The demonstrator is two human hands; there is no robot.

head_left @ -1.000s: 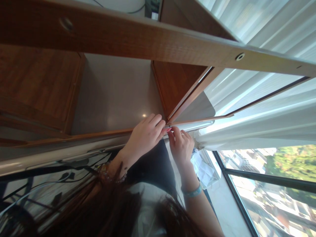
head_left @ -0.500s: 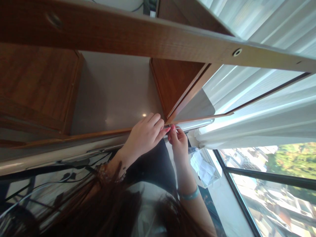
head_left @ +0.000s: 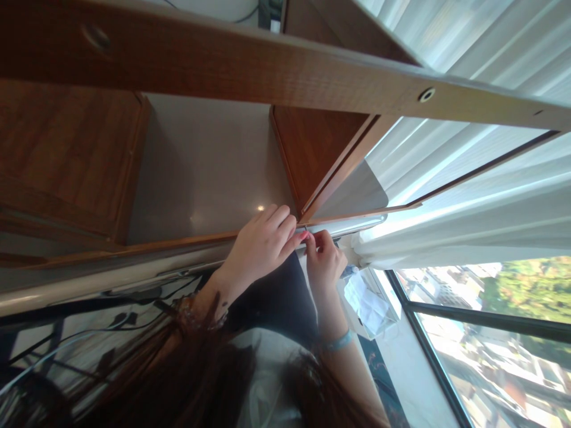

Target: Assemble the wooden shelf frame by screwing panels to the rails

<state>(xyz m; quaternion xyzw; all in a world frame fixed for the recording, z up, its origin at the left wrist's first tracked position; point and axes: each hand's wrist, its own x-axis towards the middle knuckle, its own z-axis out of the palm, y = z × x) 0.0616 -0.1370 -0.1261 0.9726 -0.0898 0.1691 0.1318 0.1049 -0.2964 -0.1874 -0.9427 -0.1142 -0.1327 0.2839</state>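
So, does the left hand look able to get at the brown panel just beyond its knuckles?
Probably yes: the left hand is near the lower corner of the brown panel, with nothing visible between them.

Head-worn view, close, forward and down.

Pale top (head_left: 267,356); pinkish-red nails (head_left: 304,235); turquoise band (head_left: 342,340) round the right wrist (head_left: 329,312), beaded bracelet (head_left: 190,306) round the left wrist (head_left: 223,288).

left hand (head_left: 263,244) at wooden strip (head_left: 200,241) edging grey surface (head_left: 209,166) | right hand (head_left: 325,258) just beside, fingertips bunched, anything pinched too small to tell | wooden panel (head_left: 319,151) beyond hands | curtain (head_left: 410,246), window (head_left: 495,324) right of hands
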